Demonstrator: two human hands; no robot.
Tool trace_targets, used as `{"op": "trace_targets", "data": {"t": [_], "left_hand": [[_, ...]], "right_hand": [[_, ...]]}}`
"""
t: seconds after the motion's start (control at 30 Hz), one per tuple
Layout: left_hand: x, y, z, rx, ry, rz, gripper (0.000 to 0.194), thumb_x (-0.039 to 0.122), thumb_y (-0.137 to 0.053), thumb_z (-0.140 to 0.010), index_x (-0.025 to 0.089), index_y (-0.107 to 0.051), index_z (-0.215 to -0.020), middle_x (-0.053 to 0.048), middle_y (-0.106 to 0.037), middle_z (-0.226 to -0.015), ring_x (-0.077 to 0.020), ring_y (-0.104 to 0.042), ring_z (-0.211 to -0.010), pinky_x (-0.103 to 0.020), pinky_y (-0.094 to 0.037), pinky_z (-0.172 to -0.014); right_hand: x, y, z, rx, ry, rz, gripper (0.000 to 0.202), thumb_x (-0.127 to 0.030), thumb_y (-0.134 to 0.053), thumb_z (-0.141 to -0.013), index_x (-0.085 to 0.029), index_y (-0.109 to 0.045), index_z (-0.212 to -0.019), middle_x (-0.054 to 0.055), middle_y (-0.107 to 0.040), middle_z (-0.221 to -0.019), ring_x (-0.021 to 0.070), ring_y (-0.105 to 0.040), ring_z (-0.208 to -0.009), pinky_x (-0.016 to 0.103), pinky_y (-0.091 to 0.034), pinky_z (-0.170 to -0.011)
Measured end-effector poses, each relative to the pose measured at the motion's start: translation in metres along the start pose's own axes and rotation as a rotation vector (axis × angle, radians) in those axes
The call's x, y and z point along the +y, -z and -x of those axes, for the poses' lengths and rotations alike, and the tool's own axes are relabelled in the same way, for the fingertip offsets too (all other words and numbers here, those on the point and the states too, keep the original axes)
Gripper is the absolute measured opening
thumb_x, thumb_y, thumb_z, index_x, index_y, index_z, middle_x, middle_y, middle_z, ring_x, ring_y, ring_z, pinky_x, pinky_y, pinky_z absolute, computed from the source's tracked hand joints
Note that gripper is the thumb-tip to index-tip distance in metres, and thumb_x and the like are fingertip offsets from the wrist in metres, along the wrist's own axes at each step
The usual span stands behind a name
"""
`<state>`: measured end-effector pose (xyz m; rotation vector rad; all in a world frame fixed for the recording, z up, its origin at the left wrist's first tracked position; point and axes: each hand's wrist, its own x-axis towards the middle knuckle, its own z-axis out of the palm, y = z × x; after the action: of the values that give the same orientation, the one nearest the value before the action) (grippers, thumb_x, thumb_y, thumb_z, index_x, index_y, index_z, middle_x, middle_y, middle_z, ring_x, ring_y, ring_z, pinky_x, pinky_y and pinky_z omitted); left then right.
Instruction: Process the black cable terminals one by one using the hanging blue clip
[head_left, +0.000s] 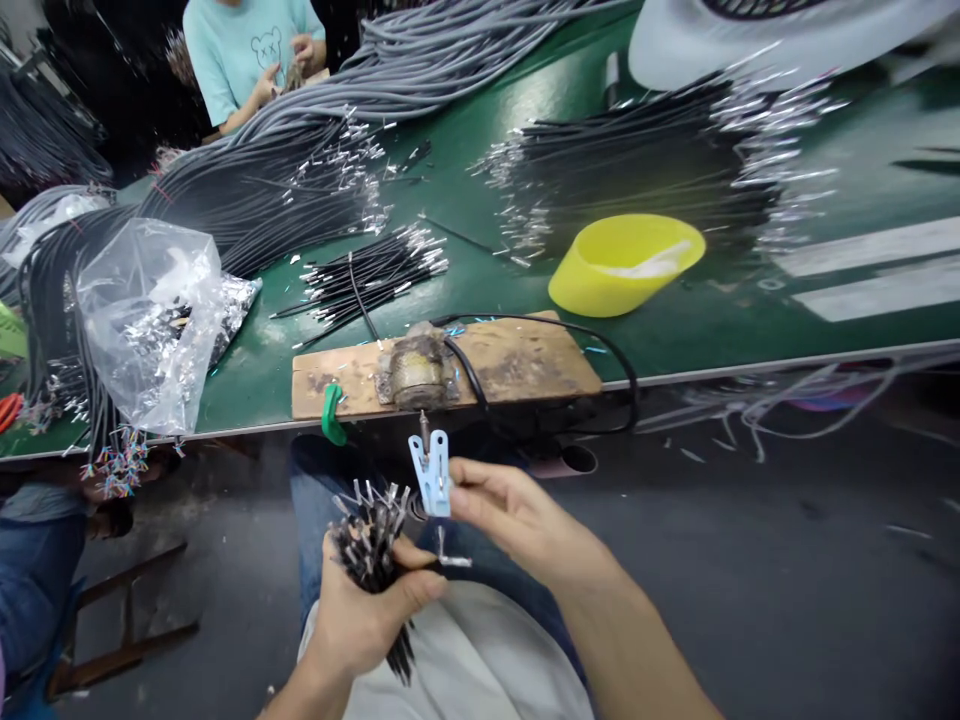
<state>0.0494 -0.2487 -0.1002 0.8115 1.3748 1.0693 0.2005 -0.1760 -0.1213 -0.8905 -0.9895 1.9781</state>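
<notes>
Desk (457, 185), green, heaped with grey cables (420, 60), above dark floor (720, 560); at its near edge, left grip (356, 620) clasps black wires (373, 550), right grip (517, 520) pinches a light-blue clip (431, 485).

A bundle of short black cables (371, 550) is gathered tightly, tilted — silvery metal ends fanned out at the far side, plain black lengths trailing near. It lies to the left of a pale blue plastic clothespin (431, 480), whose two prongs point far — its tip meeting a thin metal shaft (424, 432).
</notes>
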Motion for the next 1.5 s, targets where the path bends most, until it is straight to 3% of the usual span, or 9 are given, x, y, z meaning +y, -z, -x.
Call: {"op": "trace_targets", "data": {"t": [0.17, 0.53, 0.73, 0.87, 1.03, 1.13, 1.2, 1.37, 1.5], "left_hand": [[0.006, 0.002, 0.003, 0.049, -0.082, -0.043, 0.01, 0.016, -0.077, -0.059, 0.013, -0.068, -0.062, -0.003, -0.063, -0.069, -0.0157, -0.058, -0.068, -0.027, -0.049, -0.069], [0.012, -0.014, -0.016, 0.015, -0.169, 0.012, 0.018, 0.026, -0.073, -0.064, 0.015, -0.062, -0.056, -0.003, -0.063, -0.065, -0.0162, -0.058, -0.065, -0.03, -0.05, -0.068], [0.005, -0.007, -0.007, 0.045, -0.113, -0.043, 0.012, 0.022, -0.075, -0.061, 0.014, -0.066, -0.06, -0.002, -0.062, -0.062, -0.0139, -0.056, -0.061, -0.025, -0.049, -0.063], [-0.004, -0.002, 0.001, 0.064, -0.052, -0.071, 0.013, 0.024, -0.077, -0.06, 0.014, -0.07, -0.064, -0.004, -0.065, -0.066, -0.0151, -0.059, -0.063, -0.025, -0.049, -0.063], [-0.01, -0.004, 0.003, 0.058, -0.026, -0.085, 0.021, 0.036, -0.072, -0.066, 0.014, -0.072, -0.066, -0.004, -0.063, -0.059, -0.0145, -0.056, -0.056, -0.026, -0.048, -0.058], [-0.014, -0.004, 0.003, 0.073, 0.027, -0.095, 0.028, 0.039, -0.066, -0.072, 0.016, -0.072, -0.087, -0.002, -0.061, -0.057, -0.01, -0.048, -0.04, -0.023, -0.041, -0.041], [-0.018, -0.002, 0.003, 0.089, 0.048, -0.106, 0.026, 0.037, -0.066, -0.072, 0.016, -0.072, -0.084, -0.002, -0.062, -0.056, -0.01, -0.049, -0.039, -0.022, -0.04, -0.039], [-0.03, 0.003, 0.01, 0.167, 0.033, -0.115, 0.026, 0.03, -0.075, -0.063, 0.014, -0.068, -0.082, -0.007, -0.07, -0.083, -0.0229, -0.064, -0.079, -0.031, -0.051, -0.072], [-0.03, 0.002, 0.014, 0.125, 0.023, -0.062, 0.033, 0.036, -0.074, -0.064, 0.015, -0.067, -0.088, -0.008, -0.069, -0.088, -0.0229, -0.064, -0.083, -0.033, -0.05, -0.079]], "right_hand": [[-0.016, -0.017, -0.02, 0.064, 0.024, -0.182, 0.051, -0.062, -0.071, -0.054, -0.013, -0.058, -0.054, -0.003, -0.047, -0.05, 0.0072, -0.037, -0.047, 0.02, -0.029, -0.043], [0.002, -0.03, -0.026, 0.119, -0.005, -0.482, 0.043, -0.051, -0.079, -0.05, -0.013, -0.062, -0.06, -0.003, -0.051, -0.052, 0.0077, -0.041, -0.047, 0.019, -0.033, -0.042], [0.017, -0.022, -0.024, 0.367, -0.084, -0.503, 0.055, -0.066, -0.074, -0.041, -0.014, -0.062, -0.056, -0.002, -0.049, -0.048, 0.0096, -0.04, -0.045, 0.023, -0.035, -0.044], [0.024, -0.014, -0.008, 0.351, 0.068, -0.315, 0.051, -0.063, -0.071, -0.051, -0.015, -0.055, -0.046, -0.004, -0.039, -0.045, 0.0078, -0.032, -0.044, 0.021, -0.029, -0.042], [0.023, -0.017, 0.02, 0.174, 0.357, 0.167, 0.042, -0.048, -0.061, -0.073, -0.017, -0.054, -0.047, 0.0, -0.045, -0.05, 0.0123, -0.041, -0.047, 0.024, -0.032, -0.044], [0.018, -0.025, 0.028, 0.316, 0.495, 0.448, 0.033, -0.029, -0.057, -0.079, -0.018, -0.052, -0.048, 0.0, -0.045, -0.049, 0.0121, -0.042, -0.046, 0.024, -0.032, -0.043], [0.016, -0.028, 0.028, 0.414, 0.583, 0.556, 0.029, -0.022, -0.058, -0.079, -0.018, -0.052, -0.051, -0.001, -0.045, -0.05, 0.0117, -0.042, -0.046, 0.023, -0.032, -0.043], [0.017, -0.028, 0.02, 0.229, 0.65, 0.634, 0.01, -0.024, -0.062, -0.079, -0.018, -0.063, -0.07, 0.002, -0.058, -0.063, 0.0161, -0.053, -0.062, 0.027, -0.043, -0.057], [0.017, -0.027, 0.019, 0.226, 0.649, 0.594, 0.022, -0.017, -0.054, -0.082, -0.019, -0.054, -0.061, 0.0, -0.051, -0.056, 0.0143, -0.047, -0.057, 0.027, -0.039, -0.055]]}}
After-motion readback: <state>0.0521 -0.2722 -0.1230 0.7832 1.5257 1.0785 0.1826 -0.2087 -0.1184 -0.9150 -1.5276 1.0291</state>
